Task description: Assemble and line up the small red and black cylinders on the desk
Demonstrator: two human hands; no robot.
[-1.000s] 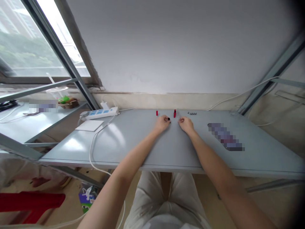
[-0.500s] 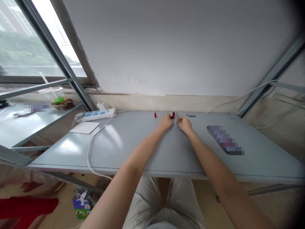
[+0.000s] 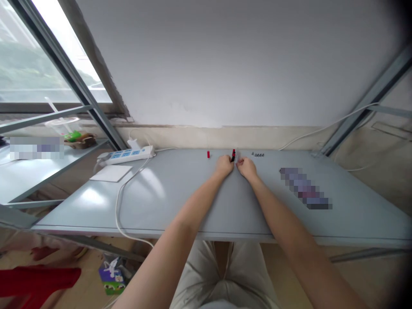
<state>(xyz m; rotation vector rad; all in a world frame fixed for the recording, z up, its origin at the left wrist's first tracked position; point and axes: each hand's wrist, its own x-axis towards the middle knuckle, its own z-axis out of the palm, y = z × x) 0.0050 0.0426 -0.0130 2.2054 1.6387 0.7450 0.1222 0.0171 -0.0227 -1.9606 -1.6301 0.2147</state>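
Near the back of the grey desk (image 3: 180, 201), my left hand (image 3: 224, 166) is closed around a small red-and-black cylinder (image 3: 233, 156) that stands roughly upright at the fingertips. Close beside it, my right hand (image 3: 246, 166) pinches a small see-through piece (image 3: 238, 153), too faint to name. The two hands are a short gap apart. A small red cylinder (image 3: 208, 154) stands on the desk to the left of my left hand. Several tiny dark pieces (image 3: 258, 155) lie in a row beyond my right hand, too small to identify.
A phone-like slab (image 3: 305, 188), its face blurred out, lies at the right. On the left are a white power strip (image 3: 128, 155), a flat white square (image 3: 111, 174) and a white cable (image 3: 117, 201) that runs over the front edge. The wall (image 3: 206, 77) rises behind the desk.
The red-and-black cylinder is turned slightly and shows more of its black end. My right hand has shifted a little to the left, nearer to it. The view has moved slightly.
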